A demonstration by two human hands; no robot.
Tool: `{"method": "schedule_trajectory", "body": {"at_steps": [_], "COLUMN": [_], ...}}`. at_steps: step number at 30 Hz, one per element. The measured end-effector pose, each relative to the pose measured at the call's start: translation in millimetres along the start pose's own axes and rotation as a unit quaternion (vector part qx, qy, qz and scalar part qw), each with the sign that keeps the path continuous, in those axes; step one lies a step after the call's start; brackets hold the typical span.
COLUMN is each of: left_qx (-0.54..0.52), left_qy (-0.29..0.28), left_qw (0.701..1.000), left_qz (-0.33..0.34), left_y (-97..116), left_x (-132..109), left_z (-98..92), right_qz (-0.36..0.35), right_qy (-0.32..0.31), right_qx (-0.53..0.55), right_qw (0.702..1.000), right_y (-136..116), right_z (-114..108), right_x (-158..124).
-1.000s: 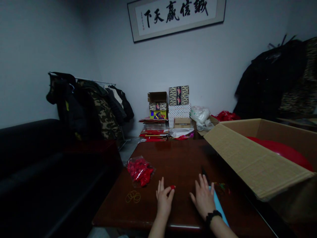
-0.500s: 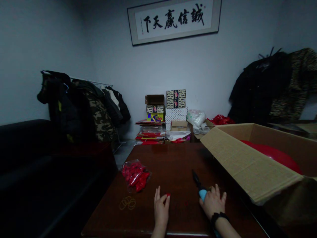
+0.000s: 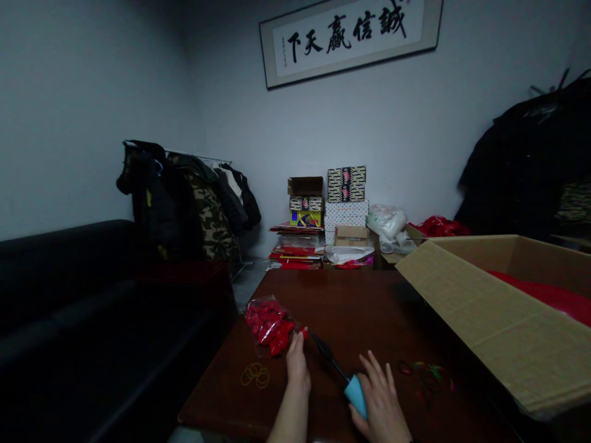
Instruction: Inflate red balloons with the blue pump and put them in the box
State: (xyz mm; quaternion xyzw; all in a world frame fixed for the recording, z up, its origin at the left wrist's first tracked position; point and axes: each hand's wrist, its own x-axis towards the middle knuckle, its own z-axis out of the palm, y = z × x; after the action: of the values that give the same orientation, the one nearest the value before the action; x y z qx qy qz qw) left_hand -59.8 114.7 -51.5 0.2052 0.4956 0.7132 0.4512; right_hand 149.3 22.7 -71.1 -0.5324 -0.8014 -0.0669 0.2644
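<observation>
My left hand (image 3: 298,364) reaches forward over the dark wooden table (image 3: 351,307) and pinches a small red balloon (image 3: 304,333) at its fingertips. It is right beside a clear bag of red balloons (image 3: 268,321). My right hand (image 3: 379,401) is wrapped round the blue body of a hand pump (image 3: 356,391). The pump's black nozzle (image 3: 324,349) slants up and left, and its tip nearly meets the small red balloon. I cannot tell whether they touch.
Yellow rubber bands (image 3: 257,374) lie left of my left hand and coloured ones (image 3: 423,373) to the right. A large open cardboard box (image 3: 480,320) with an inflated red balloon (image 3: 554,296) fills the right side. Stacked boxes (image 3: 341,203) stand behind the table, a black sofa (image 3: 69,289) at the left.
My right hand has taken up the blue pump and swung its nozzle left. My left hand has carried the small red balloon forward, towards the bag and the nozzle tip.
</observation>
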Motion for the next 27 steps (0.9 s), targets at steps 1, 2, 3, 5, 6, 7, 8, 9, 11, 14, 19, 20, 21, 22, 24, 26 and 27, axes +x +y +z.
{"method": "schedule_trajectory", "body": {"at_steps": [1, 2, 3, 5, 6, 7, 8, 9, 11, 14, 19, 20, 21, 22, 24, 26, 27], "left_qx": [-0.034, -0.06, -0.077, -0.085, -0.079, -0.069, -0.059, -0.05, -0.042, -0.061, -0.094, -0.089, -0.079, -0.065, -0.032, 0.0, 0.014], "left_qy": [0.004, 0.009, 0.015, 0.027, 0.033, 0.036, 0.038, 0.039, 0.035, 0.005, -0.047, -0.053, -0.058, -0.063, -0.077, -0.096, -0.106], "left_qw": [0.999, 0.998, 0.996, 0.994, 0.994, 0.993, 0.993, 0.992, 0.989, 0.983, 0.967, 0.968, 0.97, 0.973, 0.979, 0.982, 0.982], "left_qz": [-0.017, -0.034, -0.047, -0.067, -0.075, -0.084, -0.094, -0.108, -0.136, -0.176, -0.232, -0.23, -0.223, -0.211, -0.184, -0.165, -0.158], "left_y": [1, 2, 2, 4, 6, 9, 11, 13, 17, 17, 8, 7, 6, 6, 7, 8, 9], "left_x": [0, 0, -1, -3, -4, -5, -7, -9, -11, -14, -16, -16, -17, -19, -21, -24, -25], "left_z": [0.3, 0.4, 0.3, 0.5, 1.0, 1.8, 2.9, 4.2, 6.7, 9.0, 8.5, 8.3, 8.2, 8.3, 8.7, 8.7, 8.4], "right_qz": [-0.001, -0.005, -0.009, -0.02, -0.025, -0.028, -0.028, -0.029, -0.03, -0.032, -0.031, -0.029, -0.025, -0.02, -0.007, 0.007, 0.013], "right_qy": [0.0, 0.001, 0.001, 0.0, -0.003, -0.007, -0.011, -0.015, -0.018, -0.011, -0.01, -0.012, -0.014, -0.018, -0.03, -0.046, -0.057], "right_qx": [0.005, 0.01, 0.014, 0.019, 0.021, 0.021, 0.021, 0.021, 0.02, 0.018, 0.019, 0.021, 0.024, 0.028, 0.041, 0.057, 0.067], "right_qw": [1.0, 1.0, 1.0, 1.0, 0.999, 0.999, 0.999, 0.999, 0.999, 0.999, 0.999, 0.999, 0.999, 0.999, 0.999, 0.997, 0.996], "right_y": [0, 1, 1, 2, 2, 2, 2, 2, 2, 2, 4, 4, 4, 3, 0, -3, -4], "right_z": [0, 0, 1, 1, 1, 1, 1, 0, 0, 0, 0, -1, -2, -4, -9, -15, -18], "right_x": [0, -1, -1, -3, -4, -5, -5, -6, -6, -7, -7, -6, -5, -4, 0, 5, 7]}}
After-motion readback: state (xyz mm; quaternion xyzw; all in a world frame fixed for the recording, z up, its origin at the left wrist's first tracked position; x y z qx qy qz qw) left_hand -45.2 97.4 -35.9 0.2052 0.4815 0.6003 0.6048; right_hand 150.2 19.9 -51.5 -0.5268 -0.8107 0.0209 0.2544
